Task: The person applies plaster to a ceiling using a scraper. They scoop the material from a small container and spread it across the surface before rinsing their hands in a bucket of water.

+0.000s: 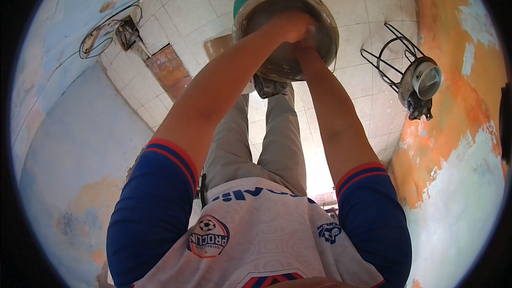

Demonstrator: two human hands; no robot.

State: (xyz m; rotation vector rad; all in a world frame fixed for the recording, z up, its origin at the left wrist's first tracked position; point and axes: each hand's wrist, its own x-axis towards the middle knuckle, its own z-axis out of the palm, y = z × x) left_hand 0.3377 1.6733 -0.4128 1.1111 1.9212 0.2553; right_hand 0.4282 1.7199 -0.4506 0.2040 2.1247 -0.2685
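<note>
Both my arms reach forward over a round, dirty bucket (329,56) with a wide rim. My left hand (293,24) is inside its mouth, rounded and closed. Right against it, my right hand (305,46) also looks closed, partly covered by the left. Whatever they grip is hidden in the shadow of the bucket. The bucket's contents are dark and hard to make out. A green container (242,1) shows behind the bucket's far left rim.
On the right, a black metal-legged stool (385,56) holds a white container (426,81) and a dark cloth or bag (418,108). Brown tiles (168,66) and a loose cable (88,37) are at the left. Peeling painted walls (453,170) flank the tiled floor (354,45).
</note>
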